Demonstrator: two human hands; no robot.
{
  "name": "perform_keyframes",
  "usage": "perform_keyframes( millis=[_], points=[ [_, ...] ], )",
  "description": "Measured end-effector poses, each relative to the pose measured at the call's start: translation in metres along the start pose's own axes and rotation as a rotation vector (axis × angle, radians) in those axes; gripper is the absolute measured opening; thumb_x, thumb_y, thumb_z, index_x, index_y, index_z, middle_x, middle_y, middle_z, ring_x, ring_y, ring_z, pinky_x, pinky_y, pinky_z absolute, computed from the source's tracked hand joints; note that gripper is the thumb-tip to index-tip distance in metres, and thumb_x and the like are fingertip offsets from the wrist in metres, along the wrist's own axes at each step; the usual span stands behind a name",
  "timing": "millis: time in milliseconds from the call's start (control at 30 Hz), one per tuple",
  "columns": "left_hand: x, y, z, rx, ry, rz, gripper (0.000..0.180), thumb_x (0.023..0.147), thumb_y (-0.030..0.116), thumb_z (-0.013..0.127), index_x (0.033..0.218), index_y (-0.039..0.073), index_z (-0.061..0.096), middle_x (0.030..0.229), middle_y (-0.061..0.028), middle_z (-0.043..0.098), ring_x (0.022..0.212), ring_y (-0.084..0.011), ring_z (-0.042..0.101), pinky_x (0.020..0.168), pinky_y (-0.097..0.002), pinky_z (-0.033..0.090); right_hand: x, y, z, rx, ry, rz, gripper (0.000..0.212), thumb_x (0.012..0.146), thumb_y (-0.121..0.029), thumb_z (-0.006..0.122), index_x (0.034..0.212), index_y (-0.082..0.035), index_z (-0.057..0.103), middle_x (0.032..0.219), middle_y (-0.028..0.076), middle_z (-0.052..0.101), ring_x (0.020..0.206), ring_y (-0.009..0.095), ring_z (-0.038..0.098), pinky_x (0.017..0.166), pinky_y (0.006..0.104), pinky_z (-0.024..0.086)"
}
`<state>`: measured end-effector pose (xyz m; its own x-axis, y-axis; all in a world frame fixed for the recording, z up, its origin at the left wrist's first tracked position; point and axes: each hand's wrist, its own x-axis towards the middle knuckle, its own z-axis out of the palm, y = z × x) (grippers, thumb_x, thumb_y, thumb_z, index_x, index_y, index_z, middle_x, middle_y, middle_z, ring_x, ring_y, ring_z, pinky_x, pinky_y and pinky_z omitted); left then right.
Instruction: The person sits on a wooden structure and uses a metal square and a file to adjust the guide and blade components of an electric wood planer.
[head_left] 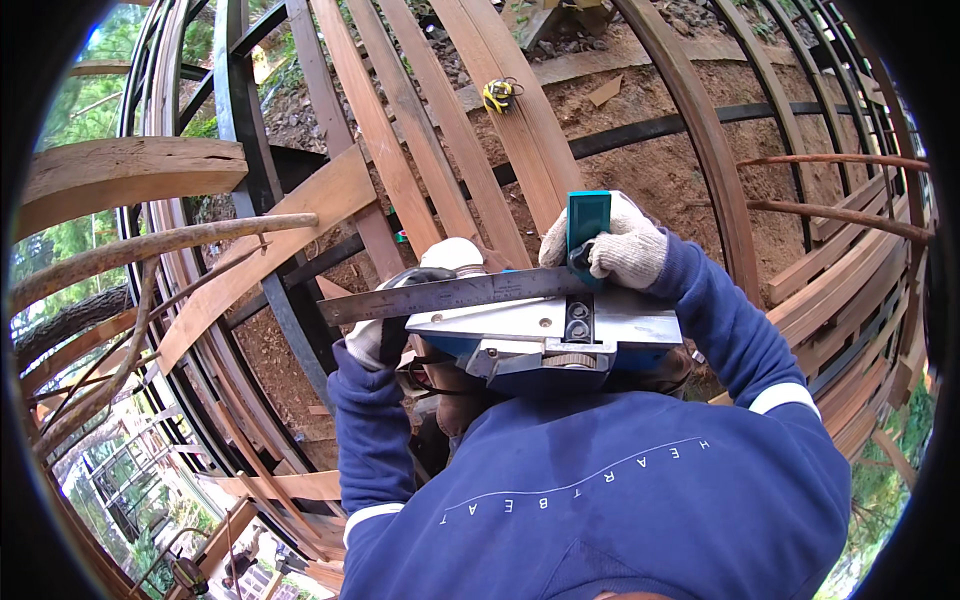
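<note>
An electric planer (pixel 500 318) with a blue body lies sole up at my waist, its silver sole and bolted cutter section showing. Across it runs the marked steel blade (pixel 450 296) of a square. My right hand (pixel 630 245), in a pale knit glove, closes round the square's teal stock (pixel 589 220), its fingers beside a small dark knob. My left hand (pixel 374 342), in a pale and dark glove, is closed at the planer's left end. The blade passes over this hand and hides part of its grip.
Long wooden boards (pixel 440 130) stretch away over a dark metal frame (pixel 650 128) above bare soil. A yellow tape measure (pixel 498 95) sits on one board. Thin branches (pixel 160 240) and a thick beam (pixel 130 172) reach in from the left; more planks (pixel 850 270) are stacked at right.
</note>
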<state>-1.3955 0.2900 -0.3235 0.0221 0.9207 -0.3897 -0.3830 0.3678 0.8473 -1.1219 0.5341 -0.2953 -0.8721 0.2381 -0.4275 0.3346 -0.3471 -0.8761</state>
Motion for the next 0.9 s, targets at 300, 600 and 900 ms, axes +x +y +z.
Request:
perform_keyframes(
  millis=[300,600,900],
  points=[
    [-0.064,0.055,0.058,0.611,0.812,0.157,0.022,0.088,-0.003,0.054,0.107,-0.005,0.066,0.091,-0.0111,0.070,0.077,-0.0148,0.066,0.070,-0.0252,0.053,0.003,0.015,0.007,-0.005,0.140,-0.115,0.036,0.073,-0.018,0.055,0.098,-0.001,0.075,0.088,0.009,0.072,0.080,0.016,0.065,0.077,0.0305,0.053],
    [-0.031,0.013,0.158,1.172,0.261,0.617,0.042,0.072,0.042,0.082,0.109,0.024,0.074,0.117,-0.0045,0.062,0.118,-0.0271,0.059,0.102,-0.0486,0.046,0.022,0.003,0.016,-0.166,-0.015,-0.026,0.033,0.079,-0.022,0.060,0.101,-0.003,0.075,0.081,0.005,0.069,0.072,0.012,0.063,0.070,0.0277,0.053],
    [-0.030,0.013,0.150,1.155,0.275,0.574,0.039,0.071,0.043,0.082,0.106,0.025,0.076,0.113,-0.0044,0.065,0.112,-0.0271,0.061,0.099,-0.0486,0.047,0.029,0.014,0.016,-0.196,-0.016,-0.028,0.034,0.081,-0.027,0.060,0.103,-0.006,0.076,0.081,0.005,0.070,0.073,0.012,0.064,0.072,0.0276,0.052]
  ],
)
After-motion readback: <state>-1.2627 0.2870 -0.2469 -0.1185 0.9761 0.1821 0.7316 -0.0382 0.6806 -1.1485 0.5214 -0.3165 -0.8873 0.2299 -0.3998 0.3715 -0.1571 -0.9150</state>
